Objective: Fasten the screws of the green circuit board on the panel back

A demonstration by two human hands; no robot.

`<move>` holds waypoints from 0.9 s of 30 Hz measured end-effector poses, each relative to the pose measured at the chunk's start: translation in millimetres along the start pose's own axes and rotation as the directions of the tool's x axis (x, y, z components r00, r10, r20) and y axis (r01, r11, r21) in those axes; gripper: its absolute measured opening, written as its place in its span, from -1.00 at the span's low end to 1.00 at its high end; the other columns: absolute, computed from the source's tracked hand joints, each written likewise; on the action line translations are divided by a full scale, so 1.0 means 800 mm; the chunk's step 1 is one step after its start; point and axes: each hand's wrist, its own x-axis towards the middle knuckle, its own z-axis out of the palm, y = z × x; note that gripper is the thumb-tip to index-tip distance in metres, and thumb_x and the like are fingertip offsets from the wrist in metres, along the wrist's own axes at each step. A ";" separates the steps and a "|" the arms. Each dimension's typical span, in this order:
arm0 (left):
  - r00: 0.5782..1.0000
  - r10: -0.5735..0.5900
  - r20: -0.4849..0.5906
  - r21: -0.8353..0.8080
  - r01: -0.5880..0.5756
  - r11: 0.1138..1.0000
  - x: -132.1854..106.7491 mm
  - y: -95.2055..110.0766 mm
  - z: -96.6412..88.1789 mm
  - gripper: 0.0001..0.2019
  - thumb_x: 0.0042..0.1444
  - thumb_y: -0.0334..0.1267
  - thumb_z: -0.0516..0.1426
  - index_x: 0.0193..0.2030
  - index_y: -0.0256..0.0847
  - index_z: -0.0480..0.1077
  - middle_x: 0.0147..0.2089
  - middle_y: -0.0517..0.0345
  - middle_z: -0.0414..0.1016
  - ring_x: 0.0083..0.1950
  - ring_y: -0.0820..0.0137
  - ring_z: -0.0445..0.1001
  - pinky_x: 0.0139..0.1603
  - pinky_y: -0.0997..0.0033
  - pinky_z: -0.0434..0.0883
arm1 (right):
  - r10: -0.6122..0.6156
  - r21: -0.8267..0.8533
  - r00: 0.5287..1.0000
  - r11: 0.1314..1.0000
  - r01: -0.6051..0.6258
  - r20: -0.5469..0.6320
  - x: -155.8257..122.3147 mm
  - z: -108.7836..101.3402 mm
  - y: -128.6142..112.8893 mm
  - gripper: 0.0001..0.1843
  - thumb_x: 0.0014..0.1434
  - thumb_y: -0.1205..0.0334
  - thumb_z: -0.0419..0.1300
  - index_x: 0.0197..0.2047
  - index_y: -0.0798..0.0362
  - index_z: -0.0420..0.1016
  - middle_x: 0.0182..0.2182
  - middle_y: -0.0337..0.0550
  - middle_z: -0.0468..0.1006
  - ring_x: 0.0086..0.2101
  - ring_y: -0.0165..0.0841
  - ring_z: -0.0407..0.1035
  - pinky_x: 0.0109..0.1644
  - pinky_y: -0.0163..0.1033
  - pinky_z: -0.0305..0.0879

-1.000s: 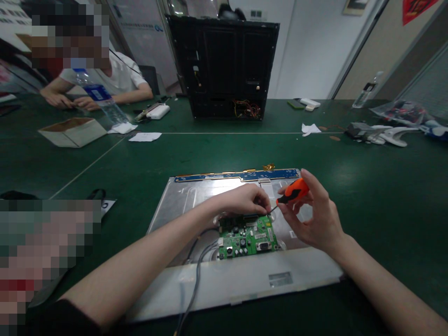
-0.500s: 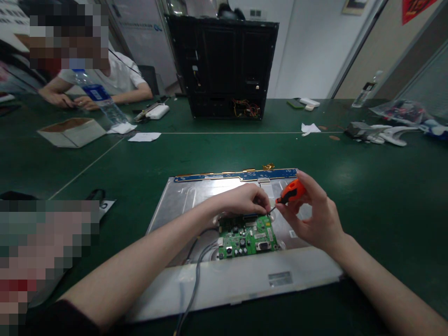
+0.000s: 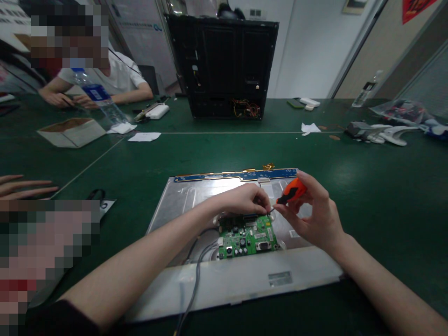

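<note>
A green circuit board (image 3: 249,235) lies on the silver metal back of a flat display panel (image 3: 189,200). My right hand (image 3: 317,214) grips an orange and black screwdriver (image 3: 293,190), its tip at the board's upper right corner. Beside that tip, my left hand (image 3: 250,198) has its fingers pinched at the board's top edge; whatever they hold is too small to make out. A blue strip board (image 3: 234,176) runs along the panel's far edge. Grey cables (image 3: 198,275) leave the board's left side and hang over the panel's near edge.
A large black display housing (image 3: 227,70) stands at the back. Across the table sits a person (image 3: 122,79) behind a water bottle (image 3: 100,95) and an open box (image 3: 72,133). Another person's hand (image 3: 26,187) rests at the left. Gloves (image 3: 381,133) and a plastic bag (image 3: 402,112) lie at right.
The orange screwdriver handle has turned slightly in my right hand. Another person's hand has appeared at the left edge. My left hand looks unmoved.
</note>
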 end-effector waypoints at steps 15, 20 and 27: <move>1.000 -0.014 -0.006 0.029 0.014 0.999 -0.001 0.002 0.000 -0.92 0.13 -0.41 0.23 -0.39 -0.27 0.51 -0.48 0.28 0.40 -0.40 0.47 0.33 -0.30 0.46 0.24 | 0.026 0.013 1.000 1.000 -0.025 -0.010 -0.003 0.003 0.003 -0.16 0.31 0.26 0.25 0.48 -0.14 -0.13 -0.40 -0.36 0.37 -0.60 -0.47 0.35 -0.60 -0.40 0.40; 1.000 -0.007 -0.011 0.007 0.008 1.000 0.001 -0.001 0.001 -0.94 0.10 -0.44 0.22 -0.38 -0.27 0.52 -0.46 0.26 0.44 -0.38 0.46 0.37 -0.29 0.48 0.27 | 0.050 0.053 0.999 0.997 -0.051 0.021 -0.004 0.002 0.000 -0.16 0.30 0.34 0.20 0.48 -0.09 -0.16 -0.38 -0.30 0.42 -0.55 -0.42 0.40 -0.58 -0.37 0.44; 1.000 -0.008 -0.007 -0.003 0.008 1.000 0.002 -0.001 0.001 -0.94 0.08 -0.46 0.23 -0.37 -0.28 0.53 -0.45 0.26 0.46 -0.38 0.47 0.38 -0.28 0.49 0.28 | 0.063 0.074 0.998 0.995 -0.064 0.023 -0.005 0.002 -0.001 -0.16 0.29 0.42 0.12 0.50 -0.08 -0.20 -0.32 -0.23 0.48 -0.50 -0.39 0.45 -0.54 -0.35 0.49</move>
